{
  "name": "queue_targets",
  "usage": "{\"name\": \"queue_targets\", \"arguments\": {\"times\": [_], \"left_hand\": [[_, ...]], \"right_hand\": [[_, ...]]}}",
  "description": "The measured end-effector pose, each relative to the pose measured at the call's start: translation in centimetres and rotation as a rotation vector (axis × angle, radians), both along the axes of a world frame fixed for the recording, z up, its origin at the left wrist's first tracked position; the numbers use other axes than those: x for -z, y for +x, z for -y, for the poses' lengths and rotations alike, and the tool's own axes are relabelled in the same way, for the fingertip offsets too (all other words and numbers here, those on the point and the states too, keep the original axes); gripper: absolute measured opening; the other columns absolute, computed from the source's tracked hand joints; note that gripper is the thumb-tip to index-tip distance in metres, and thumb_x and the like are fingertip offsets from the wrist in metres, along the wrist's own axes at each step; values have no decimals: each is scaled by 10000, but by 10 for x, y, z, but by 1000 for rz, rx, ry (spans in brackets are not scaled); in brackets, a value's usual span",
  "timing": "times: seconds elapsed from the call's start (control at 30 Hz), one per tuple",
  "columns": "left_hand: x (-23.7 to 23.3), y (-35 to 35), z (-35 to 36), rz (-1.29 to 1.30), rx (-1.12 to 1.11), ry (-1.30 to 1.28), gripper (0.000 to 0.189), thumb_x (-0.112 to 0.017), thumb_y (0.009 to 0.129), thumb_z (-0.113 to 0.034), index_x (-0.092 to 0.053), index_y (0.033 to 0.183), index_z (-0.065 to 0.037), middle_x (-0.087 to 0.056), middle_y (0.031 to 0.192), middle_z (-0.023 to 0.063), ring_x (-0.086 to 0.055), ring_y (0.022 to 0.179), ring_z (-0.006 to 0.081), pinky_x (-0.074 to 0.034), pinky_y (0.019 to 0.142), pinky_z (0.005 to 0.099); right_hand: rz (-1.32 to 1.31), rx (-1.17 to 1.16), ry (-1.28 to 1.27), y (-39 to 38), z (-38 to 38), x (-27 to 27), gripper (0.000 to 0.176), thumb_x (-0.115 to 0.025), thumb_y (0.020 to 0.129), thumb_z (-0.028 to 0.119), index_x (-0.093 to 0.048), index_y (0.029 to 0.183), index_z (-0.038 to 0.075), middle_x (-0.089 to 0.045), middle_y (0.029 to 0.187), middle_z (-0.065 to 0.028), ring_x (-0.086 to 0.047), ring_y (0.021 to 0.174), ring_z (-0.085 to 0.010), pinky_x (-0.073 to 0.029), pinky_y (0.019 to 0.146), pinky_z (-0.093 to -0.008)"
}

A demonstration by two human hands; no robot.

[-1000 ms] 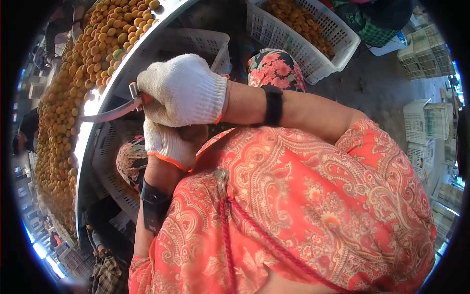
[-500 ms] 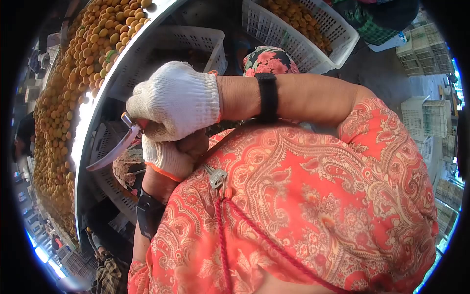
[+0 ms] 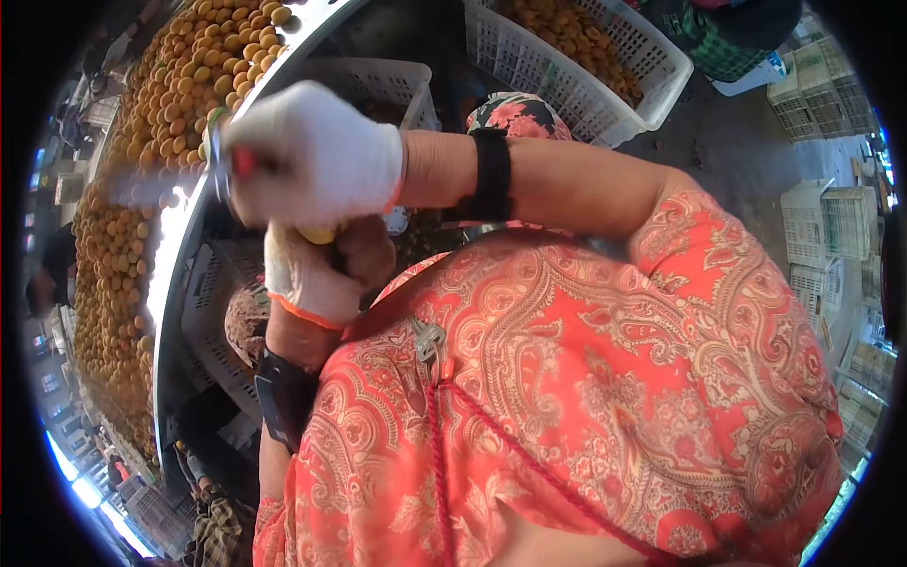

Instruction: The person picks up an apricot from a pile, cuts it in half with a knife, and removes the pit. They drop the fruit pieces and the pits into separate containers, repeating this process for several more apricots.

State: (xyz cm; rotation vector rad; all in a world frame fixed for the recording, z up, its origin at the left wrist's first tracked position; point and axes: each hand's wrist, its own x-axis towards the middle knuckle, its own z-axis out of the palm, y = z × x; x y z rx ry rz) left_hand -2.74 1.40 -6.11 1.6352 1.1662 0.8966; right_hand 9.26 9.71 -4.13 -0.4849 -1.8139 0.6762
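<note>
My right hand (image 3: 316,146), in a white knit glove, grips a knife (image 3: 219,165) with a red handle; the knife is smeared by motion. Its blurred blade points left, over the edge of the fruit table. Just below, my left hand (image 3: 316,269) wears a cut-off glove that leaves the fingers bare. Those fingers are curled around a yellow apricot (image 3: 318,233), of which only a small part shows. The two hands are close together in front of my chest.
Many apricots (image 3: 189,104) are heaped on a metal-rimmed table (image 3: 162,350). A white crate (image 3: 529,80) of orange fruit pieces stands ahead, with another crate (image 3: 411,80) beside it. Stacked crates (image 3: 822,94) stand far right. Other people (image 3: 732,42) are nearby.
My right hand has swung the knife up and left, away from my left hand. The apricot in my left hand now shows. Before, the curved blade pointed down and left.
</note>
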Motion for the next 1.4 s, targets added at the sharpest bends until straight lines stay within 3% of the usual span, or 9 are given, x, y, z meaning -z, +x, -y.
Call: {"name": "queue_targets", "arguments": {"times": [0.07,0.3,0.7,0.8,0.87,0.93,1.0,1.17,1.4], "left_hand": [[-1,-20,-27,1132,35,-1055,353,-503,940,-346,-569,1000,-4,-573,831,69,-547,694,204,-428,535,301],[-39,-13,-22,1025,-299,-815,540,-427,1007,-413,-523,1270,49,-641,1006,158,-572,754,242,-470,549,343],[-32,-17,-9,851,-134,-685,400,-567,988,-400,-543,1124,-25,-612,877,72,-535,605,140,-380,466,235],[-26,-30,-12,792,-244,-682,394,-587,980,-400,-540,1120,-35,-624,888,74,-567,636,129,-416,475,213],[-26,-31,-6,779,-247,-669,375,-598,975,-368,-543,1138,-35,-626,912,87,-587,650,135,-452,489,212],[-35,-32,-1,870,-262,-672,305,-623,958,-275,-556,1153,-52,-627,953,95,-615,714,142,-482,521,208],[-34,-31,-6,962,-288,-681,267,-647,941,-182,-569,1169,-68,-629,994,102,-643,778,149,-513,553,205],[-35,-29,-4,1025,-204,-599,366,-626,922,-233,-544,1247,-84,-607,974,132,-532,638,155,-391,490,234],[-32,-36,-3,1050,-126,-566,364,-646,906,-165,-561,1255,-107,-604,964,117,-556,712,143,-435,563,222]], "right_hand": [[-472,-123,-724,-4,-5,-4,127,-702,880,170,-694,897,44,-680,787,-28,-654,666,-117,-523,582,-261],[-584,-88,-1009,12,-3,-1,200,-666,946,208,-691,1007,20,-688,868,-52,-668,730,-116,-554,609,-234],[-458,-188,-909,-5,0,11,243,-683,889,266,-697,842,28,-634,727,-27,-602,659,-107,-500,589,-285],[-212,59,-794,-2,4,5,287,-689,885,334,-695,831,52,-636,668,-57,-640,638,-169,-514,604,-336],[226,327,-258,3,8,-6,300,-707,901,327,-687,884,28,-649,701,-49,-591,632,-101,-487,579,-276],[251,396,-119,4,9,-12,289,-705,912,314,-680,890,27,-623,658,-66,-578,611,-96,-483,583,-292],[29,327,-134,7,0,-10,293,-699,882,391,-677,838,102,-655,681,-131,-658,643,-324,-509,584,-413],[-405,56,-335,15,15,-45,371,-721,911,360,-655,815,9,-652,608,-29,-626,601,-71,-476,526,-253],[-213,40,-476,22,36,-70,333,-704,920,304,-644,753,22,-636,593,-26,-645,569,-92,-485,521,-242]]}}
